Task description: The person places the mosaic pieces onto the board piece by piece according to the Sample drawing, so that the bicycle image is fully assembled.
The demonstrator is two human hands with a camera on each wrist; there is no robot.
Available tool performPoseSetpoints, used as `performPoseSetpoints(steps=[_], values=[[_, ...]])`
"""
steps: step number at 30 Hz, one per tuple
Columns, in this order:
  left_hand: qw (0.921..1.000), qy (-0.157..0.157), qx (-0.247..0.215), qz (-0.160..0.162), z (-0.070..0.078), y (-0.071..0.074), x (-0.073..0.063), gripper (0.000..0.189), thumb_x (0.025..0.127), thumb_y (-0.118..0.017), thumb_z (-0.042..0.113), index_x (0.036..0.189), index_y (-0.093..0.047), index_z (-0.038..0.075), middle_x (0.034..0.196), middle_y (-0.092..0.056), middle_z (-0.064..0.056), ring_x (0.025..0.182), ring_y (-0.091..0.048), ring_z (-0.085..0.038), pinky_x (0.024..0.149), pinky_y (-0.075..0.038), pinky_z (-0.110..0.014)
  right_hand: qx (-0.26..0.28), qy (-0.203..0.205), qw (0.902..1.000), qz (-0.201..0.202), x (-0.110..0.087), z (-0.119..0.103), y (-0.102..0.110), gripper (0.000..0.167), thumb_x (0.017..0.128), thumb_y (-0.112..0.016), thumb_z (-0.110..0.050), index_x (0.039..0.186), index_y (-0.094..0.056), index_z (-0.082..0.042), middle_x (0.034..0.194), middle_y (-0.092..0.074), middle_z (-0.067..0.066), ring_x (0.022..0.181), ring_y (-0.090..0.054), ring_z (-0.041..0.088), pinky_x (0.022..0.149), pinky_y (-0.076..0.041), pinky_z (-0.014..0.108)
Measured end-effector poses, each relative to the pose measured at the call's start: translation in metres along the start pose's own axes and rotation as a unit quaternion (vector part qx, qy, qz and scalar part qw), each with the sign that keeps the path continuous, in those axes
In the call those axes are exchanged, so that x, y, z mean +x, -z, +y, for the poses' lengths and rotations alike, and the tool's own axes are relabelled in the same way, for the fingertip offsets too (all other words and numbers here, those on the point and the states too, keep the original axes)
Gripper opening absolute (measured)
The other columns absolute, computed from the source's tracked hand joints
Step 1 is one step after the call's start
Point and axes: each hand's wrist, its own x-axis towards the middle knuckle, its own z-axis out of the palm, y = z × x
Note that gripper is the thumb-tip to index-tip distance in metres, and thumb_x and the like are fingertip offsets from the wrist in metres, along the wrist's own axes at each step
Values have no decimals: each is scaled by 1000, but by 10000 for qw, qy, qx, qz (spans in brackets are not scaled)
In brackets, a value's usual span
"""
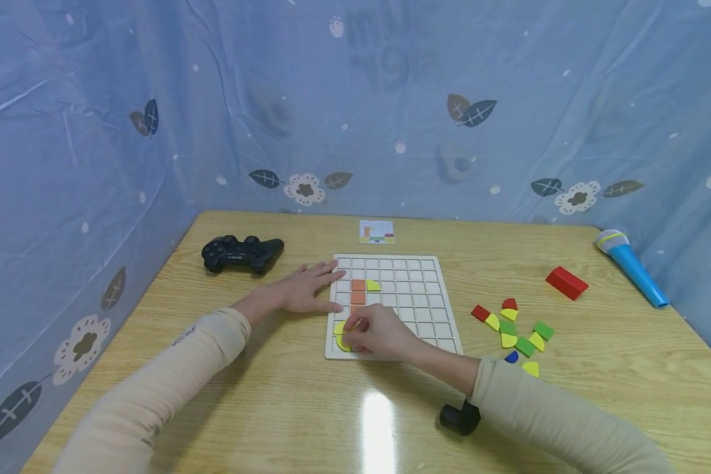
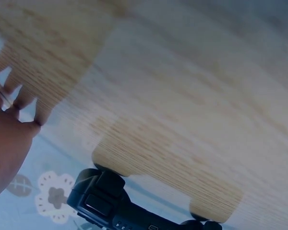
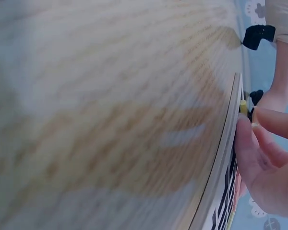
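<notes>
A white gridded board [image 1: 423, 301] lies on the table. My left hand [image 1: 305, 289] rests spread at its left edge, fingertips over the rim; the same hand [image 2: 9, 143] shows in the left wrist view. At the lower left corner my right hand [image 1: 384, 332] pinches a yellow quarter-circle piece [image 1: 342, 343] between thumb and fingers, low over the grid. Another yellow piece [image 1: 340, 326] sits just above it. Orange squares [image 1: 358, 286] run up one column, the lowest partly hidden by the right hand. Beside the top square lies a yellow piece [image 1: 373, 286].
Loose red, yellow, green and blue pieces [image 1: 507, 327] lie right of the board. A pattern card [image 1: 376, 232] is behind it. Also around are a black game controller [image 1: 243, 254], a red block [image 1: 567, 282] and a blue toy microphone [image 1: 636, 268]. Patterned curtains enclose the table.
</notes>
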Motion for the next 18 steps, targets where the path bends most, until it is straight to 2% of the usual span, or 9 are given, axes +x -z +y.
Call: performPoseSetpoints(steps=[7,14,16,18], values=[[10000,7,11,39,-2,-2,1,86,89,-46,68,155,-15,23,159,0,-4,144,-2,-27,112,-1,-54,240,-129,9996,35,0,2,1,5,91,-66,-9,92,-68,-5,72,-65,1,60,-63,14,54,-54,27],[10000,-30,-39,50,-4,-4,2,87,88,-44,70,155,-15,22,160,0,-4,144,-2,-27,112,-1,-54,307,-248,9992,18,-1,1,3,8,92,-64,-13,94,-69,-7,76,-66,1,61,-63,14,53,-50,26],[9999,-66,-55,75,-4,-4,2,87,88,-45,69,155,-16,20,160,-1,-5,144,-2,-28,112,-2,-54,612,-235,9977,-192,-2,0,4,13,93,-63,-15,99,-69,-6,79,-68,4,61,-63,14,54,-49,24],[9999,-98,-63,89,-2,-3,1,86,89,-46,67,155,-16,19,159,-1,-6,144,-2,-28,111,-2,-55,1083,-307,9920,-577,-3,-1,4,22,94,-62,-18,109,-68,-4,84,-70,6,61,-62,13,55,-49,24]])
